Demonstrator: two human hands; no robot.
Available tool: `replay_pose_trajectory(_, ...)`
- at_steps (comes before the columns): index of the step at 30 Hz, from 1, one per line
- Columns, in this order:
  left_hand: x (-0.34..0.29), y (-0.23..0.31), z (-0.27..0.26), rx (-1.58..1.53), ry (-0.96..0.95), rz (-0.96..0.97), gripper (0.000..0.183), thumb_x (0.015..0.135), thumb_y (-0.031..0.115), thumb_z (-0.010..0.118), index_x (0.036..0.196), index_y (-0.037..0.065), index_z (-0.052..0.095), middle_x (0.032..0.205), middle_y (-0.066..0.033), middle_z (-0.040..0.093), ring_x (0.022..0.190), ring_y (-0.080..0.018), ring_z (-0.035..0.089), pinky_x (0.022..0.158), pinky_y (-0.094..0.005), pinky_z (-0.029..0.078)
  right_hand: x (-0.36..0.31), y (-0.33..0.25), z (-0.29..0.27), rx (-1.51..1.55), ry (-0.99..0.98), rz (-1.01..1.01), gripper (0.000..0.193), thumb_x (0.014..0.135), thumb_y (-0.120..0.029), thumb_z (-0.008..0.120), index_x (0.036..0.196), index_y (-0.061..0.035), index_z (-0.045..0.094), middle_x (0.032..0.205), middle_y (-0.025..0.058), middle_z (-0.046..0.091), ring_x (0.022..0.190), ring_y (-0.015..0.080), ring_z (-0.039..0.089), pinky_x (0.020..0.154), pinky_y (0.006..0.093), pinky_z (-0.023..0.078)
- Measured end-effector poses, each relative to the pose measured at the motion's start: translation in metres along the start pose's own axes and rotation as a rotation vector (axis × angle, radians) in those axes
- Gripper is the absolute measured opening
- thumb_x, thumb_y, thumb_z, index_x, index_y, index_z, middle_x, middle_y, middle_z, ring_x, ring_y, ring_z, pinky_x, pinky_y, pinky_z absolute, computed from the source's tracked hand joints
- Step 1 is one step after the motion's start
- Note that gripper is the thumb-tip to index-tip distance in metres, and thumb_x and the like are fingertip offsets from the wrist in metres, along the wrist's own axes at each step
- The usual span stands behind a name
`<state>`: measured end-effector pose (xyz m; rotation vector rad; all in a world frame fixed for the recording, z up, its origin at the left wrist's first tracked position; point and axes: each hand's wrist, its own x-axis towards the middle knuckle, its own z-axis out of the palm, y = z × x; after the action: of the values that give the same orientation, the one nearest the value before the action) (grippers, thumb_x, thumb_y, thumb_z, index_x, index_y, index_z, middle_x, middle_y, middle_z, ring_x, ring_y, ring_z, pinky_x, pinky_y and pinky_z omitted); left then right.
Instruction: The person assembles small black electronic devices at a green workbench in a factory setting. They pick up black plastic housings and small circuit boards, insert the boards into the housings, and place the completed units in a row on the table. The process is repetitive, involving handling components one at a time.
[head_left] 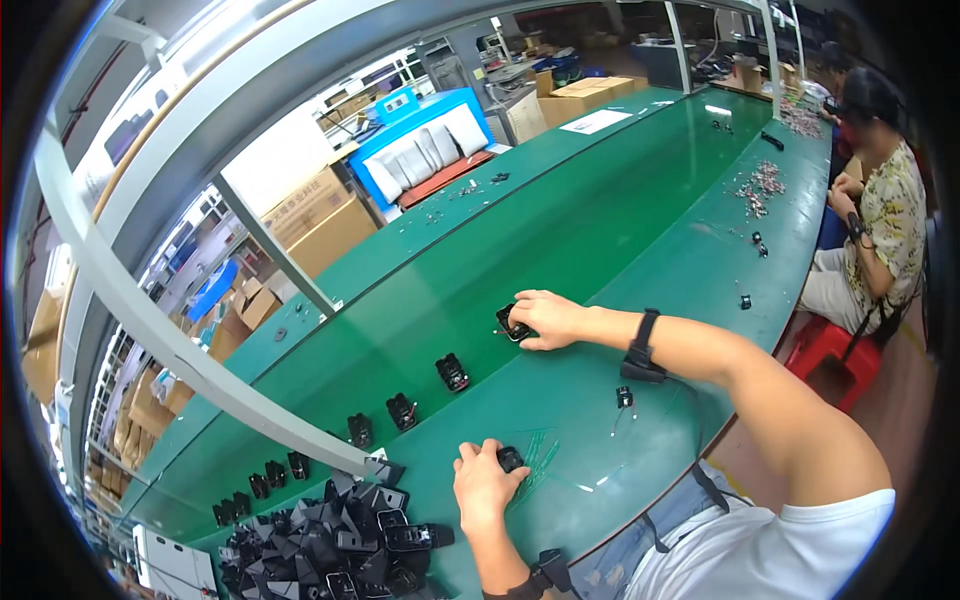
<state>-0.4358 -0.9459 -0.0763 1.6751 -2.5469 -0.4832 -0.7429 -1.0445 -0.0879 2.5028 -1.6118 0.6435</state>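
Observation:
My left hand rests low over the green bench with its fingers curled round a small black plastic part. Farther forward, my right hand reaches onto the sunken green strip and grips a black housing with thin wires showing beside it. Left of that hand, another black housing stands on the strip, with two more, a nearer one and its neighbour, in the same row. On the bench at right lies a small black component with wire leads.
A heap of black plastic shells covers the lower left. Thin clear strips lie beside my left hand. A grey metal post slants across the left. Small wired parts are piled at far right, near a seated person on a red stool.

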Motion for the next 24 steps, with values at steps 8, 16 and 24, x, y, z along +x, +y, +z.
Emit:
replay_pose_trajectory(8,-0.01,0.027,-0.01,-0.279,0.249,0.137,0.049,0.072,0.011,0.076,0.119,0.013,0.062,0.136,-0.0193,0.045,0.11,-0.0441,0.059,0.092,-0.0497,0.052,-0.139,-0.031,-0.084,0.207,-0.421,-0.037,0.059,0.081,-0.045,0.076,0.125,-0.0081,0.06,0.129,0.0172,0.057,0.107,0.0373,0.06,0.092,0.0453,0.052)
replay_pose_trajectory(16,0.0,0.055,0.022,-0.359,0.223,0.303,0.049,0.073,0.026,0.081,0.115,0.011,0.06,0.138,-0.0198,0.043,0.112,-0.0452,0.057,0.094,-0.0515,0.051,-0.16,-0.049,-0.067,0.312,-0.529,0.182,0.047,0.083,-0.032,0.077,0.125,-0.0178,0.062,0.119,0.0099,0.056,0.096,0.0289,0.065,0.083,0.0415,0.055)
replay_pose_trajectory(24,0.015,0.046,0.028,-0.5,0.356,0.231,0.078,0.068,0.024,0.09,0.129,0.0,0.047,0.131,-0.0225,0.053,0.118,-0.0375,0.058,0.1,-0.0432,0.049,-0.127,-0.076,-0.063,0.266,-0.434,0.009,0.03,0.085,-0.026,0.072,0.11,-0.0126,0.063,0.105,0.0127,0.062,0.09,0.0349,0.067,0.076,0.0459,0.056)
